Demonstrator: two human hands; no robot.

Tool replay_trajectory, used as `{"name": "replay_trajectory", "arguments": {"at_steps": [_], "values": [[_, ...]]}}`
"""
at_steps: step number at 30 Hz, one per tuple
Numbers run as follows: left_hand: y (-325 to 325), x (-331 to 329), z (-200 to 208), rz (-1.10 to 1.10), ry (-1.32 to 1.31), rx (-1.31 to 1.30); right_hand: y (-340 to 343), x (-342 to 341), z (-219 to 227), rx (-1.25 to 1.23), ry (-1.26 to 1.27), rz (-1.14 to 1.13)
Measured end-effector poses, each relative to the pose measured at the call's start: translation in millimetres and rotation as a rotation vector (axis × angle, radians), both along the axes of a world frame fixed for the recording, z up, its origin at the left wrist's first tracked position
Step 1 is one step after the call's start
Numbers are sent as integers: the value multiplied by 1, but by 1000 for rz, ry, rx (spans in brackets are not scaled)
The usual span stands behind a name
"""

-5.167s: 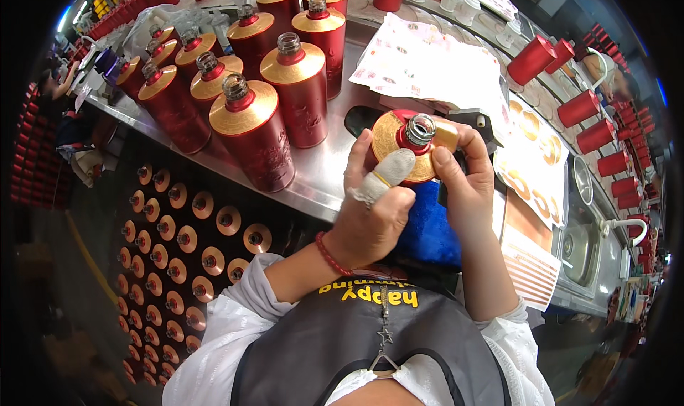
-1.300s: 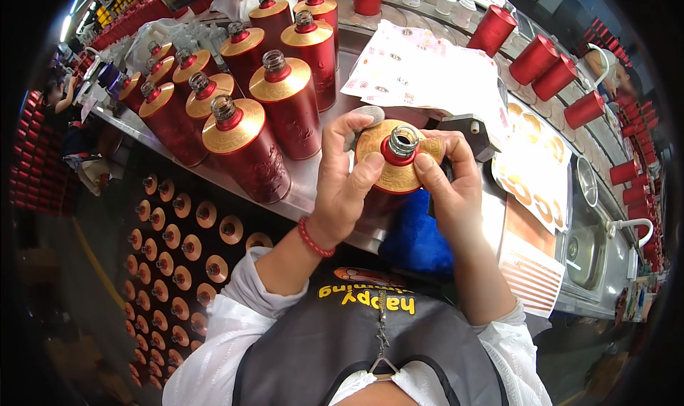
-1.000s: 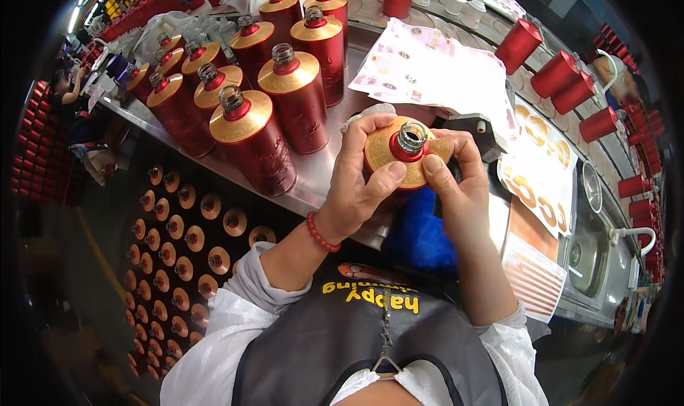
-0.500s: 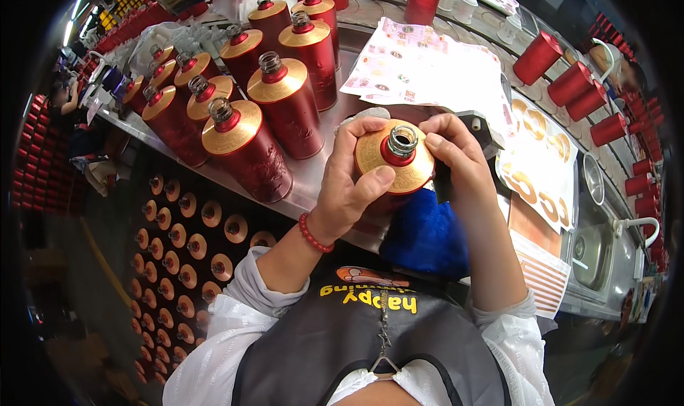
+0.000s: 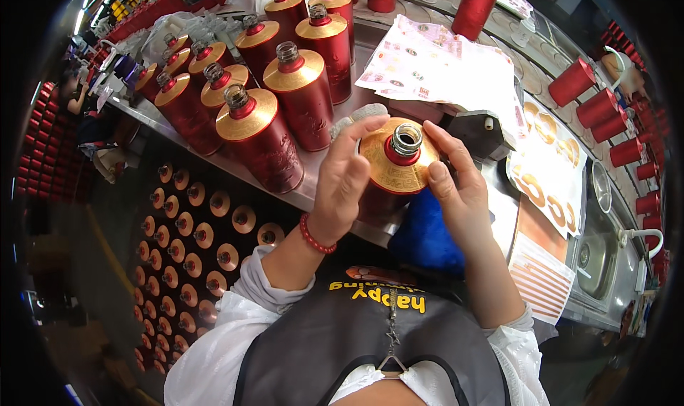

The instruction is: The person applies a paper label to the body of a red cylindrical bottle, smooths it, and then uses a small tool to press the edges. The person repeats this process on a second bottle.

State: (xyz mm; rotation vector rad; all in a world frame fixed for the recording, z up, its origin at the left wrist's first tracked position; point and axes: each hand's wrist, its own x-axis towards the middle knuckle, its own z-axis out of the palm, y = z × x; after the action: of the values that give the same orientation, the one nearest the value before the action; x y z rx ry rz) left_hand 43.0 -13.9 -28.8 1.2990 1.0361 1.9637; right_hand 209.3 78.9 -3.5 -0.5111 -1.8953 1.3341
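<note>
A dark red bottle [image 5: 400, 169] with a gold shoulder and an uncapped glass neck is between my hands, directly in front of me. My left hand [image 5: 340, 181] cups its left side, the fingers reaching round the gold rim and the thumb lifted away. On the other side, the fingertips and thumb of my right hand [image 5: 457, 185] press along the shoulder's edge. My hands and the bottle's own top hide much of its lower body. Blue cloth [image 5: 427, 236] lies below it, by my right forearm.
Several matching bottles [image 5: 299, 100] stand on the metal table to the left. Pink printed sheets [image 5: 434, 64], a black device [image 5: 482, 135] and a sheet of gold labels [image 5: 545, 171] lie ahead and right. Farther right are a sink [image 5: 593, 258] and a curved conveyor with red bottles [image 5: 572, 80].
My left thumb has come off the gold shoulder. My right fingers have spread along its right edge. The view has shifted a little, and red bottles on the conveyor have moved.
</note>
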Motion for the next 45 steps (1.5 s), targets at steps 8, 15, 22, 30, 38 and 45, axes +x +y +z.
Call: {"name": "replay_trajectory", "arguments": {"at_steps": [8,15,22,30,38,45], "values": [[-6,8,13,-58,16,-136,-4,-4,3,-46,-1,-6],[-5,4,13,-55,79,-160,-2,-3,4,-48,-53,8],[-4,3,17,-176,-117,-192,-2,-6,-5,-223,64,36],[-2,1,16,-166,-97,-168,-1,-5,-6,-159,46,21],[-3,-1,14,-175,-82,-157,-5,-12,14,202,-106,-77],[1,-6,10,-257,-239,-110,-7,-11,16,32,-160,-72]]}}
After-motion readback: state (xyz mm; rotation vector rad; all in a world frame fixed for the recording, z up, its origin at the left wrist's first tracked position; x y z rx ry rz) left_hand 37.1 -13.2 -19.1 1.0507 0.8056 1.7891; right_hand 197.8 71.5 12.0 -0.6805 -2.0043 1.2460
